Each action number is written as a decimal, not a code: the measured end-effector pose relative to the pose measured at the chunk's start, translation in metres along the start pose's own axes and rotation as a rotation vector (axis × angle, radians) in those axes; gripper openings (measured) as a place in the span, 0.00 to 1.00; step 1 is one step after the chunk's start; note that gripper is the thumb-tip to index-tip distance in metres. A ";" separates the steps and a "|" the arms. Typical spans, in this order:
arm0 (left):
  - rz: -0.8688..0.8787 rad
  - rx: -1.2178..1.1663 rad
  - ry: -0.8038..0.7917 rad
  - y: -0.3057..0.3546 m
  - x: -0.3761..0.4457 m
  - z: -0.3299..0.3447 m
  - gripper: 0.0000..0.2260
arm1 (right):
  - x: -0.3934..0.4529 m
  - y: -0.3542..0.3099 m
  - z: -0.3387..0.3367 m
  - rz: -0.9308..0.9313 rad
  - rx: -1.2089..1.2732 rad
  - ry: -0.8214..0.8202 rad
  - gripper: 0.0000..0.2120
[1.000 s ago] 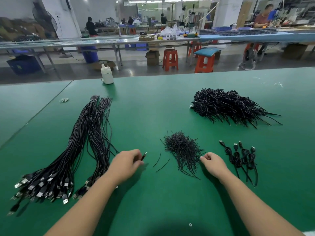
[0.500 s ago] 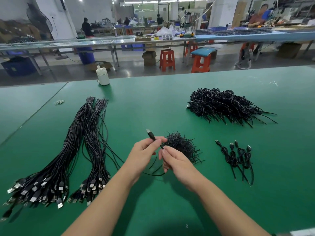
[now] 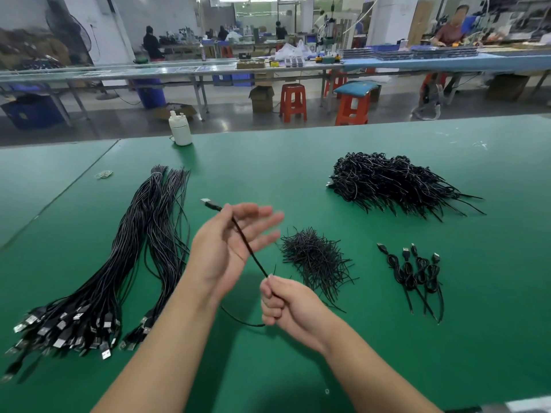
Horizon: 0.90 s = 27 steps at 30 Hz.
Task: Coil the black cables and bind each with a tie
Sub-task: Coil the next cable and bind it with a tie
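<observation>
Partly blurred, left hand [image 3: 229, 248] spread open behind cable [image 3: 247, 245]; right hand [image 3: 286, 305] pinches it, hiding the held section; no legible labels

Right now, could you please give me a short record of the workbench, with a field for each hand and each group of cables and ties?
left hand: fingers spread, the cable lying across the palm
right hand: pinches the cable lower down
cable in hand: one black USB cable, plug end sticking up past the left hand
uncoiled cables: two long bundles at left, plugs towards the person
loose ties: small heap at centre
finished coils: four, right of the ties
far pile: tangled black cables at the back right
table: green
</observation>
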<state>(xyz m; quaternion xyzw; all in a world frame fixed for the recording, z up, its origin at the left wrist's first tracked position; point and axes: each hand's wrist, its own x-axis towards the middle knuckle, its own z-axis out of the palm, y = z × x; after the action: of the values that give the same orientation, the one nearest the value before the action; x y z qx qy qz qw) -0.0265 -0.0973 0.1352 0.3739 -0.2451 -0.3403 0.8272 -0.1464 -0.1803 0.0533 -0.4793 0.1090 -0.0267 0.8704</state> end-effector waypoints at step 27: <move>-0.321 0.057 -0.026 0.005 -0.032 -0.077 0.14 | 0.021 0.036 -0.009 0.148 0.165 0.062 0.16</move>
<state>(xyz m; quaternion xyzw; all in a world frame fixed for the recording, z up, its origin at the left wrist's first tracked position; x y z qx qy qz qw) 0.0053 -0.0359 0.0874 0.4271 -0.2026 -0.4658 0.7480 -0.1294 -0.1718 0.0153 -0.3955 0.1682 0.0141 0.9028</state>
